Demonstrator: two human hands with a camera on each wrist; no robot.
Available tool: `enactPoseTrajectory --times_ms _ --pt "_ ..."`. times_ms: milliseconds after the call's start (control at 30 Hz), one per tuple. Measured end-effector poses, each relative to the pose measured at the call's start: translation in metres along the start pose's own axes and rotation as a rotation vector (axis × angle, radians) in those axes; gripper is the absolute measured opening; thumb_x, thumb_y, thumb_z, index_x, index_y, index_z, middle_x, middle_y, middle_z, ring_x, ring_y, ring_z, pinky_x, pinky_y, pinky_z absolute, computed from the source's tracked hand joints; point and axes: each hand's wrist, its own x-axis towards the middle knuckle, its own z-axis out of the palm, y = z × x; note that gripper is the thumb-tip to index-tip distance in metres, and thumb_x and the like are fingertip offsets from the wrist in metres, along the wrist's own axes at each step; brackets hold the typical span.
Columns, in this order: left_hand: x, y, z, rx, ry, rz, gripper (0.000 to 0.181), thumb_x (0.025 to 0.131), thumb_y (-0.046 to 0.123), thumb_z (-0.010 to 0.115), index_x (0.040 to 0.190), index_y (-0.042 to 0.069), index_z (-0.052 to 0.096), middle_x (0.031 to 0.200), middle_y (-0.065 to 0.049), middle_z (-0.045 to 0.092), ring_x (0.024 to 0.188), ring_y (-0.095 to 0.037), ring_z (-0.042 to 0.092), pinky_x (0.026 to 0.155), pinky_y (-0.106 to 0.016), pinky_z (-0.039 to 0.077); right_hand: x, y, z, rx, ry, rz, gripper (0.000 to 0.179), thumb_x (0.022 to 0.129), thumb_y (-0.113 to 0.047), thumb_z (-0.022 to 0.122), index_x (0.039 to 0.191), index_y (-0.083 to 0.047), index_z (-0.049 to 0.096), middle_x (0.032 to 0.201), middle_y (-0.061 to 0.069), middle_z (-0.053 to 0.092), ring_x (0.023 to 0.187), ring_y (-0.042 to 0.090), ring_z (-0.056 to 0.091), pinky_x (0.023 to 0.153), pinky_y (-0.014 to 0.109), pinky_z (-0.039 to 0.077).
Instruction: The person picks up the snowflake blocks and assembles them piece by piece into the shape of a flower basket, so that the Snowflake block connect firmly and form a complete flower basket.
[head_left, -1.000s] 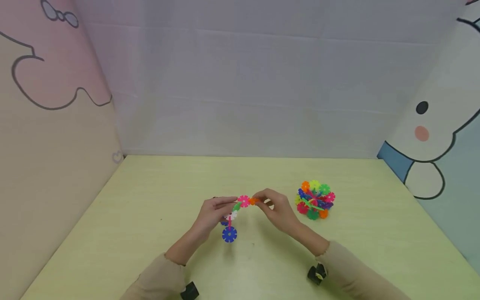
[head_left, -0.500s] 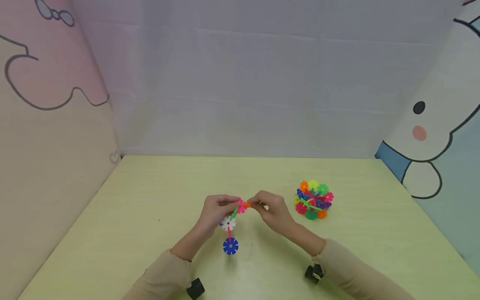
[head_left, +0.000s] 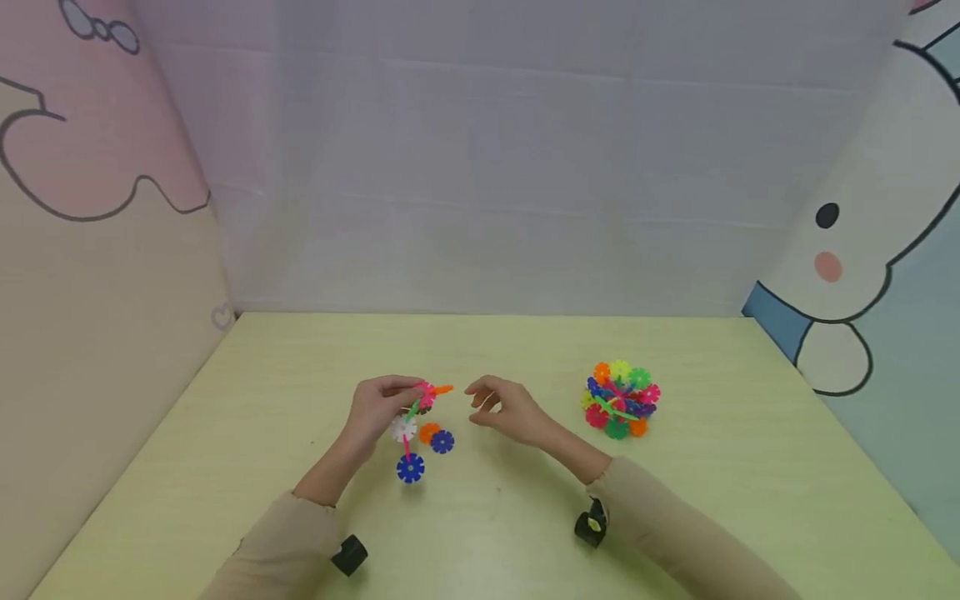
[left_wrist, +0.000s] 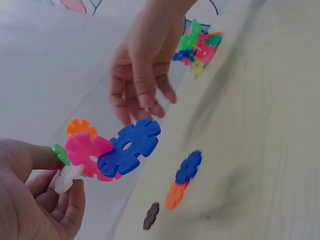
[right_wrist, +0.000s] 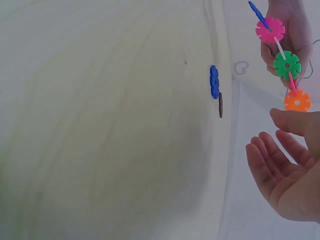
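My left hand (head_left: 371,417) pinches a short chain of plastic snowflake discs between thumb and fingers, above the table. The chain runs from a blue disc (head_left: 410,467) hanging at the bottom, through a pink one, a white disc (head_left: 403,428) and a green one, to a pink disc (left_wrist: 87,150) and an orange disc (right_wrist: 297,101) at the other end. My right hand (head_left: 517,410) holds nothing; its fingers are loosely bent, a short way right of the orange end. In the right wrist view, its thumb and fingers stand apart.
Below the chain lie a loose orange disc (head_left: 429,432), a blue disc (head_left: 442,442) and a dark brown disc (left_wrist: 151,215). A clump of many-coloured discs (head_left: 619,400) sits to the right on the pale table (head_left: 675,517). Fabric walls (head_left: 465,183) enclose the back and sides.
My right hand has let go of the orange disc and separated from the chain. My left hand has carried the chain to the left, bringing the loose orange and blue discs into sight.
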Motion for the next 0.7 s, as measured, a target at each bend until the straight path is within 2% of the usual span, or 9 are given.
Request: enactPoseTrajectory --times_ms 167,300,400,533,633,700 --pt "0.007 -0.008 -0.03 0.022 0.041 -0.058 0.031 0.087 0.021 0.061 0.111 0.001 0.063 0.107 -0.01 0.063 0.09 -0.018 0.058 0.072 -0.021 0.048 0.014 0.001 0.023 -0.078 -0.182 0.081 0.033 0.077 -0.009 0.071 0.107 -0.002 0.06 0.094 0.009 0.059 0.079 0.017 0.056 0.07 0.021 0.047" --pt "0.01 -0.011 -0.038 0.016 0.044 -0.073 0.033 0.088 0.022 0.06 0.113 0.001 0.062 0.111 -0.011 0.062 0.097 -0.02 0.055 0.074 -0.021 0.047 0.022 -0.003 0.033 -0.132 -0.224 0.131 0.032 0.076 -0.013 0.073 0.105 -0.006 0.062 0.091 0.006 0.057 0.078 0.016 0.053 0.07 0.024 0.045" --pt "0.011 -0.013 -0.037 0.011 0.05 -0.07 0.031 0.087 0.022 0.061 0.11 0.002 0.063 0.106 -0.009 0.063 0.092 -0.019 0.056 0.073 -0.022 0.047 0.025 -0.003 0.036 -0.174 -0.24 0.144 0.021 0.076 -0.013 0.072 0.095 -0.008 0.065 0.084 0.002 0.057 0.076 0.015 0.051 0.068 0.025 0.044" --pt "0.01 -0.014 -0.029 -0.004 0.035 -0.051 0.03 0.084 0.022 0.065 0.106 0.001 0.065 0.1 -0.008 0.065 0.083 -0.017 0.059 0.071 -0.023 0.05 0.019 -0.002 0.032 -0.206 -0.23 0.087 0.012 0.077 -0.01 0.068 0.085 -0.01 0.059 0.074 -0.003 0.055 0.069 0.011 0.049 0.064 0.024 0.043" --pt "0.007 -0.013 -0.02 -0.012 0.028 -0.044 0.029 0.085 0.022 0.064 0.105 0.001 0.065 0.1 -0.009 0.065 0.086 -0.017 0.059 0.073 -0.025 0.05 0.01 0.0 0.026 -0.136 -0.177 0.052 0.013 0.081 -0.005 0.063 0.091 -0.007 0.055 0.075 -0.002 0.058 0.067 0.012 0.052 0.063 0.023 0.045" --pt "0.005 -0.011 -0.012 -0.015 0.028 -0.052 0.026 0.086 0.02 0.063 0.105 0.002 0.066 0.101 -0.008 0.065 0.087 -0.018 0.059 0.074 -0.025 0.05 0.002 0.0 0.021 -0.01 -0.124 0.07 0.017 0.085 -0.002 0.059 0.101 -0.002 0.054 0.078 0.004 0.059 0.069 0.019 0.058 0.064 0.025 0.049"
